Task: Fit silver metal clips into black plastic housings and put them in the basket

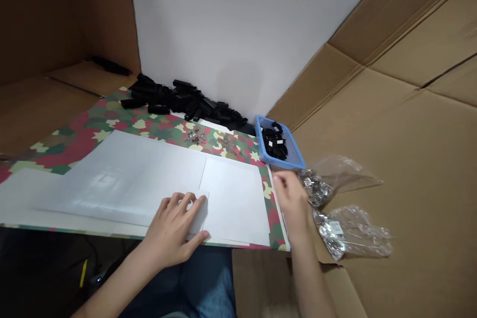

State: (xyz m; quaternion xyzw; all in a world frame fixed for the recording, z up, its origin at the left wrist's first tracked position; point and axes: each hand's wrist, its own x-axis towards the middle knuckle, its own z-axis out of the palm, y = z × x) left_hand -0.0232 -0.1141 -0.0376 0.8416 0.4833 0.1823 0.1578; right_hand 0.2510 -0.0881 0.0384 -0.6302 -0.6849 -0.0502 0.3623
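White paper sheets (pixel 234 203), plain, overlapping, slight sheen at L, lie lower L to ctr on camo-print surface (pixel 277 233). L hand (pixel 176 231) atop, grip part-spread, nothing pinched; R hand (pixel 292 201), R of ctr, curled, contents can't tell.

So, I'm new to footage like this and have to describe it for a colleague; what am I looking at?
No machine here: just a person's bare hands, in one picture from a camera worn on the head, looking forward and down. The left hand rests on white sheets over a camouflage-patterned surface. The right hand is curled near the right edge; whether it holds anything is hidden. Farther back lie small shiny pieces and heaped black parts. To the right are a blue basket of black pieces and clear bags containing shiny pieces.
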